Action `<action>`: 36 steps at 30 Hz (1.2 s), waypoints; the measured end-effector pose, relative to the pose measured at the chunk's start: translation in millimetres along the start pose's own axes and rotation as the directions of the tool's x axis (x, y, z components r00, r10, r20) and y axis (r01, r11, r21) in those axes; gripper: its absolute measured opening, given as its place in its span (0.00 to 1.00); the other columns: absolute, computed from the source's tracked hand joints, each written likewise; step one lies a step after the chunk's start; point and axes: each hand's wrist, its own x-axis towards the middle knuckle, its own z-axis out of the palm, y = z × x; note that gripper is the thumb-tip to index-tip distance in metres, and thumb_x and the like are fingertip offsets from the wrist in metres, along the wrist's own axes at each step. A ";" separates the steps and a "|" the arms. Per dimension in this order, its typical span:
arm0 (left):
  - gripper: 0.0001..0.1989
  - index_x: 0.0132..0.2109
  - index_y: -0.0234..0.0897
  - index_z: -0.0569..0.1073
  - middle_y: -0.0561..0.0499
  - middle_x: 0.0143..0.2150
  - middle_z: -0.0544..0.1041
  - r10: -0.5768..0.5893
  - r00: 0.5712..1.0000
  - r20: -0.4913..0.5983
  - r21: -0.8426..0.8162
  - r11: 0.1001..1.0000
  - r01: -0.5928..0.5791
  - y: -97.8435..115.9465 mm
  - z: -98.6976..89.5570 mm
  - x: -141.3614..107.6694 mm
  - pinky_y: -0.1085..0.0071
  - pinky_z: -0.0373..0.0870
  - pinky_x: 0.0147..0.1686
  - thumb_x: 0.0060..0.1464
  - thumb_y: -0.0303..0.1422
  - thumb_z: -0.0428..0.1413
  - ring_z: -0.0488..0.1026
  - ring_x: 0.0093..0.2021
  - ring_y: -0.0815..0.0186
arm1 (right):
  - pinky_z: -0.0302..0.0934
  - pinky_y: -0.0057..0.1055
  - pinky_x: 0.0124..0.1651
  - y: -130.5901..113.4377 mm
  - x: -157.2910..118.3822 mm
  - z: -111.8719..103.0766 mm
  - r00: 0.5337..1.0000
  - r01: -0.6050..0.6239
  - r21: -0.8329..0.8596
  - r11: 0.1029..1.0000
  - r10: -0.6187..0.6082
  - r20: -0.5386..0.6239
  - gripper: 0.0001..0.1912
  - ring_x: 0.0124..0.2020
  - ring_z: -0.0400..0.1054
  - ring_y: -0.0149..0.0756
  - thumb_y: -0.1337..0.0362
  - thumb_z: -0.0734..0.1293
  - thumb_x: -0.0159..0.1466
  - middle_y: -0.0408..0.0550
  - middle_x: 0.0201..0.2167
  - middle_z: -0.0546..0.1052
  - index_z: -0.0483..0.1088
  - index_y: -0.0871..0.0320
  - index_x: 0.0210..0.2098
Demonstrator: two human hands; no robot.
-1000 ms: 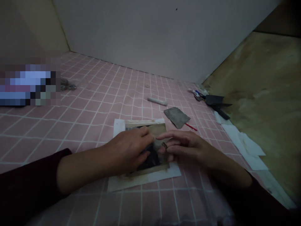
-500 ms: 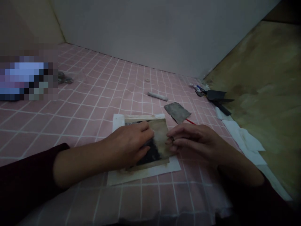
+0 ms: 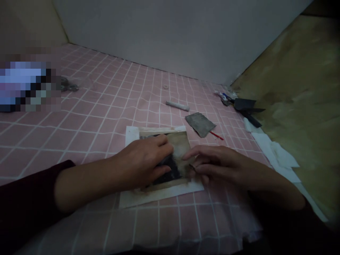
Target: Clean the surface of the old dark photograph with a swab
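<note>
A dark and beige picture [image 3: 179, 147] lies on a larger white sheet [image 3: 131, 134] on the pink checked cloth. My left hand [image 3: 145, 159] rests over the picture's left part, its fingers curled and thumb apart, with nothing visible between them. At the picture's right edge, my right hand [image 3: 215, 161] pinches a small dark thing [image 3: 192, 167] between thumb and fingers, too small to name. Its index finger stretches out over the picture.
A grey cloth piece [image 3: 201, 124] lies beyond my right hand, beside a red stick [image 3: 216, 135]. Farther back are a pale rod [image 3: 177, 105] and a small ring [image 3: 165, 87]. White papers [image 3: 284, 156] and black tools [image 3: 245, 106] lie right; a blurred-out device [image 3: 21, 83] is left.
My right index finger has stretched out to the left, and the pinching fingers have moved slightly down. More of the red stick shows. My left hand has barely moved.
</note>
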 end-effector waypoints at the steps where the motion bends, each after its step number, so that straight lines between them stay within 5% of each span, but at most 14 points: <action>1: 0.09 0.45 0.37 0.68 0.49 0.44 0.68 -0.004 1.000 0.004 0.004 1.000 0.004 0.2 0.1 0.2 0.69 0.63 0.31 0.57 0.34 0.56 0.68 0.36 0.65 | 0.64 0.27 0.34 -0.1 -0.3 0.0 1.000 -0.025 0.050 0.998 0.025 0.014 0.14 0.28 0.70 0.29 0.61 0.61 0.70 0.42 0.27 0.76 0.65 0.58 0.53; 5: 0.10 0.46 0.37 0.68 0.49 0.45 0.67 -0.030 0.999 0.026 0.007 1.000 0.030 1.4 -0.3 1.2 0.69 0.63 0.32 0.57 0.33 0.56 0.68 0.38 0.64 | 0.62 0.25 0.28 -0.6 -3.3 -4.7 0.995 -0.098 0.144 0.985 0.094 0.035 0.09 0.25 0.69 0.29 0.60 0.62 0.69 0.41 0.24 0.74 0.66 0.58 0.45; 9: 0.11 0.46 0.36 0.69 0.48 0.46 0.68 -0.019 0.999 0.029 0.013 1.000 0.019 1.9 -1.2 1.4 0.67 0.64 0.34 0.58 0.34 0.55 0.68 0.39 0.63 | 0.61 0.24 0.27 -4.5 -7.5 -11.1 0.993 -0.068 0.133 0.989 0.080 -0.087 0.07 0.25 0.69 0.29 0.60 0.64 0.68 0.42 0.24 0.74 0.64 0.58 0.41; 12: 0.13 0.46 0.37 0.69 0.48 0.44 0.68 0.001 1.000 0.028 0.008 1.000 -0.002 1.9 -1.9 0.0 0.66 0.65 0.34 0.58 0.39 0.55 0.69 0.38 0.62 | 0.56 0.23 0.25 -8.4 -7.6 -8.6 0.984 -0.043 0.037 0.998 0.048 -0.173 0.07 0.23 0.64 0.26 0.60 0.62 0.69 0.40 0.25 0.71 0.65 0.57 0.40; 17: 0.22 0.46 0.37 0.69 0.47 0.46 0.67 0.058 0.998 0.018 0.019 0.998 -0.058 3.1 -2.9 -3.6 0.64 0.66 0.36 0.51 0.49 0.59 0.68 0.42 0.58 | 0.59 0.28 0.35 -7.1 2.4 5.7 0.996 -0.037 -0.176 0.984 0.023 -0.085 0.07 0.31 0.64 0.30 0.62 0.61 0.69 0.43 0.30 0.70 0.67 0.58 0.38; 21: 0.22 0.45 0.37 0.68 0.46 0.47 0.67 0.084 0.996 0.035 0.041 0.995 -0.086 4.4 -2.8 -4.0 0.62 0.67 0.37 0.51 0.47 0.60 0.68 0.42 0.58 | 0.58 0.27 0.32 1.3 8.5 6.1 0.983 -0.061 -0.134 0.989 0.036 -0.179 0.08 0.29 0.63 0.30 0.59 0.60 0.68 0.41 0.28 0.69 0.65 0.57 0.41; 25: 0.16 0.43 0.37 0.67 0.46 0.46 0.67 0.092 0.996 0.009 0.037 0.995 -0.093 5.7 -2.1 -4.6 0.62 0.67 0.37 0.55 0.45 0.56 0.67 0.41 0.59 | 0.57 0.29 0.32 3.2 9.2 -1.5 0.956 -0.111 -0.282 0.953 0.026 -0.291 0.11 0.29 0.64 0.32 0.59 0.60 0.68 0.41 0.27 0.71 0.65 0.57 0.47; 31: 0.12 0.41 0.37 0.67 0.47 0.42 0.68 0.090 0.995 -0.033 0.033 0.995 -0.089 7.6 -2.4 -6.8 0.62 0.66 0.34 0.59 0.42 0.51 0.67 0.38 0.60 | 0.58 0.30 0.34 0.6 19.7 -12.3 0.948 -0.122 -0.452 0.884 -0.031 -0.317 0.18 0.30 0.66 0.33 0.63 0.58 0.68 0.42 0.28 0.72 0.64 0.57 0.56; 36: 0.11 0.39 0.37 0.67 0.48 0.38 0.69 0.097 0.995 -0.010 0.083 0.992 -0.095 10.8 -4.9 -5.8 0.62 0.65 0.33 0.61 0.40 0.47 0.67 0.35 0.61 | 0.60 0.32 0.37 -1.2 38.0 -19.5 0.946 -0.106 -0.516 0.850 -0.073 -0.316 0.17 0.33 0.69 0.35 0.64 0.56 0.69 0.46 0.33 0.75 0.66 0.59 0.54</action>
